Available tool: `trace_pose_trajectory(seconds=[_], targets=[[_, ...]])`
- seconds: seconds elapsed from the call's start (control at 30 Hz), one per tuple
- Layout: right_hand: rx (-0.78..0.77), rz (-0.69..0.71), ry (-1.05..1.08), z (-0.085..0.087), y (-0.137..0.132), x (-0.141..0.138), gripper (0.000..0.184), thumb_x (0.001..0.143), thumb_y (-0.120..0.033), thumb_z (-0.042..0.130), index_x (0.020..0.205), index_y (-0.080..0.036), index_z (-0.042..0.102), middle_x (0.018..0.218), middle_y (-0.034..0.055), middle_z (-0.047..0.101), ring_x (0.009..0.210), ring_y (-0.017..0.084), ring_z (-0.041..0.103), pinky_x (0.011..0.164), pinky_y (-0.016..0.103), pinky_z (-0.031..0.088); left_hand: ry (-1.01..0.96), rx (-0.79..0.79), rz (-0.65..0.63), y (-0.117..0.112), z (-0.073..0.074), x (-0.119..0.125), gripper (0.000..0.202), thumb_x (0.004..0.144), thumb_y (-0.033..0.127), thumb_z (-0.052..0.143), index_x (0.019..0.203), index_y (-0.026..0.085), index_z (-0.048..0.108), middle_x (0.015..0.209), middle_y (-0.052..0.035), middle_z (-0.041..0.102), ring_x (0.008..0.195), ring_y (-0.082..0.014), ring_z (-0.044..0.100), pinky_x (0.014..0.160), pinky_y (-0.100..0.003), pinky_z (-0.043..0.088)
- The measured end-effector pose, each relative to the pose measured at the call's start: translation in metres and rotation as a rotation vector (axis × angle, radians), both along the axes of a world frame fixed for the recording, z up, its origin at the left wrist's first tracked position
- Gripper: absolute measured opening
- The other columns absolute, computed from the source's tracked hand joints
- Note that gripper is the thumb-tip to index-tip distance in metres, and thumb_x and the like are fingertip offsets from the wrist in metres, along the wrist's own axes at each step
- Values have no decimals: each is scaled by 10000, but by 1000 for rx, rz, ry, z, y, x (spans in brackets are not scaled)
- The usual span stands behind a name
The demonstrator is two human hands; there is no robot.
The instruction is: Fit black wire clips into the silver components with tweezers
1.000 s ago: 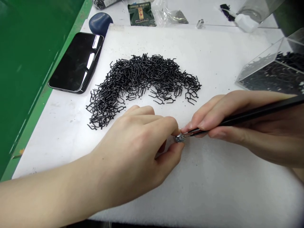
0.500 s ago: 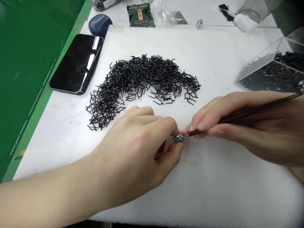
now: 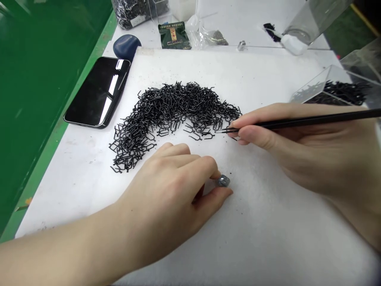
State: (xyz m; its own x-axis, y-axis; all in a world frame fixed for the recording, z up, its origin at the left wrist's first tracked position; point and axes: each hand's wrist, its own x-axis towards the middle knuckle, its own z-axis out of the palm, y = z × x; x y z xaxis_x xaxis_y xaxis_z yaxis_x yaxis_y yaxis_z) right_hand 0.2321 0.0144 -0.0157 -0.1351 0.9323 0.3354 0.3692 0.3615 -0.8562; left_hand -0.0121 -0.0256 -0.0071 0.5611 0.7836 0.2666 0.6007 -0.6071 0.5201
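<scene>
My left hand (image 3: 181, 186) rests on the white mat with thumb and index finger around a small shiny metal piece (image 3: 224, 181). The index fingertip touches it; the thumb lies just in front of it. Tweezers (image 3: 297, 120) with a black body are pinched in my right hand (image 3: 285, 139). Their fine tips are at the near edge of a curved pile of small black fork-shaped pieces (image 3: 178, 99), by a few loose ones. Whether the tips grip a piece I cannot tell.
A phone (image 3: 99, 91) lies at the left, with a dark blue rounded object (image 3: 126, 46) behind it. A green packet (image 3: 174, 35) and a small metal block (image 3: 241, 45) are at the back. To the right stands a clear box (image 3: 333, 85) of black pieces, beyond it a clear jar (image 3: 312, 22).
My right hand has moved the tweezers away from the metal piece, up and left to the pile. My left hand stays nearly in place, its thumb slightly lower. The view has tilted slightly.
</scene>
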Motion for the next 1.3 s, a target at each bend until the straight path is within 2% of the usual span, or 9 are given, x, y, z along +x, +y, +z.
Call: trace_pose_trajectory(seconds=[0.1,0.2,0.33,0.5,0.57,0.9,1.03,1.2,1.3], targets=[[-13,31,-31,-2,1,-3,185,1035,-211,951,973,-385,962,1028,-68,959,976,247,941,862,397,807,11,-7,4,2,0,2,158,1041,194,901,929,167,794,691,62,713,672,-164,628,629,-328,471],[1,49,-44,-3,1,-3,181,1037,-202,934,991,-374,964,1049,-67,962,976,227,935,834,361,789,-1,-39,1,0,2,1,95,1046,210,865,1101,142,827,707,58,722,685,-189,625,640,-357,480],[33,-72,-103,-4,3,1,137,1016,-226,960,1005,-363,963,982,-52,954,839,224,915,701,356,743,-71,-57,-56,-2,3,-1,272,1075,130,695,1307,139,836,770,39,760,708,-207,623,717,-399,518],[40,-64,-139,-4,4,4,151,1017,-219,947,968,-361,944,961,-44,948,815,241,914,666,364,740,-42,-71,-79,-2,2,0,217,1092,113,665,1014,186,853,762,24,739,717,-195,610,746,-399,503],[30,-39,-122,-4,5,5,155,1010,-210,949,970,-359,938,968,-45,949,817,239,915,675,359,756,-50,-56,-68,-1,1,0,206,1094,110,687,982,177,847,750,32,732,710,-186,612,745,-387,500],[-8,-7,-72,-1,3,1,200,1005,-161,911,973,-358,906,965,-62,940,833,211,912,715,323,782,-41,-41,-9,0,0,-4,55,1096,175,791,1094,162,844,721,55,732,702,-180,634,682,-352,489],[9,-18,-93,-1,2,2,205,1015,-159,898,978,-360,914,966,-62,939,816,207,903,690,323,766,-103,-67,-42,-1,-2,0,291,1078,147,699,1332,162,841,737,61,729,687,-193,610,713,-382,505],[13,-19,-74,-3,2,0,183,997,-158,930,970,-340,919,975,-54,946,850,212,917,724,317,779,-112,-81,-73,0,-3,0,228,1067,113,669,1102,188,881,749,43,734,701,-187,596,743,-391,507],[-9,-45,-78,-1,2,-1,183,1000,-150,934,970,-330,925,960,-44,944,817,211,910,709,315,774,-98,-90,-56,0,-1,0,183,1079,88,719,1103,166,884,768,56,755,709,-161,615,753,-362,513]])
